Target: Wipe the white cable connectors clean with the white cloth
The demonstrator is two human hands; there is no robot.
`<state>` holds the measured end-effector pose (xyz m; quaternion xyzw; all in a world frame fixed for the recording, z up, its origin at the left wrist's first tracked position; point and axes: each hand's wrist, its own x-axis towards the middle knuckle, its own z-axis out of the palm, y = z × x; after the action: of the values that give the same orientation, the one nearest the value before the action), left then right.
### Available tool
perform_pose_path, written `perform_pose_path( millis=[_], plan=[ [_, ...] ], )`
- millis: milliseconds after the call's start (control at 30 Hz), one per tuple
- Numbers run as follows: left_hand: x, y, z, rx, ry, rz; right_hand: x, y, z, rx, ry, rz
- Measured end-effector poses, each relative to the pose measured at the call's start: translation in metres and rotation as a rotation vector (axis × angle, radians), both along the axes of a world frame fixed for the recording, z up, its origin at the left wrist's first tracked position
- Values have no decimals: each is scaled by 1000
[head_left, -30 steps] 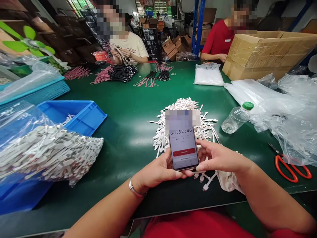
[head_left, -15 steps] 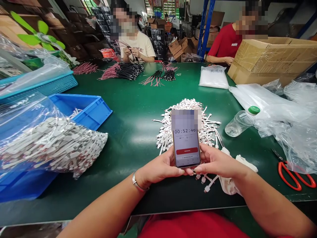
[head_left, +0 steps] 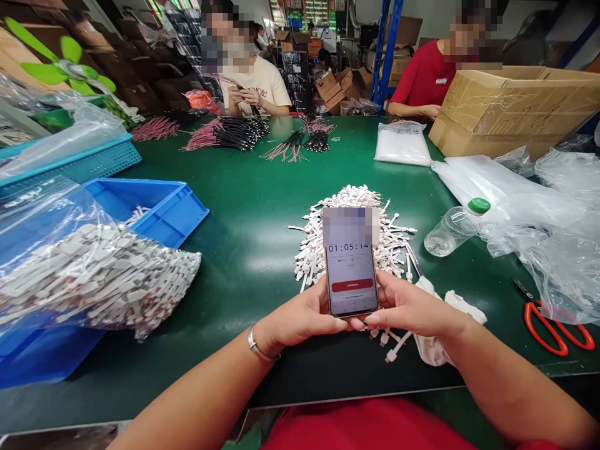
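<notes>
Both my hands hold a smartphone (head_left: 350, 275) upright over the green table (head_left: 244, 225). My left hand (head_left: 295, 320) grips its left edge, a thin bracelet on that wrist. My right hand (head_left: 412, 307) grips its right edge and lower corner. The screen shows a timer reading 01:05:14 above a red bar. Behind the phone lies a heap of small white cable pieces (head_left: 356, 225). A white cloth (head_left: 438, 344) lies under my right wrist.
A clear bag of grey-white parts (head_left: 94, 275) rests on blue trays (head_left: 154, 209) at left. An empty bottle (head_left: 454, 228), plastic bags (head_left: 529, 212), red scissors (head_left: 557, 328) and a cardboard box (head_left: 510, 106) stand at right. Two people sit across by red-black wire bundles (head_left: 229, 132).
The timer on the phone went from 00:52:46 to 01:05:14. My hands and the phone stay in nearly the same place; the view shifted a little.
</notes>
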<state>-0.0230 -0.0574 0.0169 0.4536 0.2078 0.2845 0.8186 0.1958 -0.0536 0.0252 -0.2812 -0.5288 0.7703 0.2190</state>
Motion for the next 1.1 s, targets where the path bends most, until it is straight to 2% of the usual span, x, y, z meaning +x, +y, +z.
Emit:
perform_pose_path(
  millis=[400,1100],
  plan=[
    [1,0,4,38,-5,8,-2,-2,0,-4,-5,-21],
    [-1,0,2,42,26,0,-4,-2,3,-28,16,-34]
  ],
)
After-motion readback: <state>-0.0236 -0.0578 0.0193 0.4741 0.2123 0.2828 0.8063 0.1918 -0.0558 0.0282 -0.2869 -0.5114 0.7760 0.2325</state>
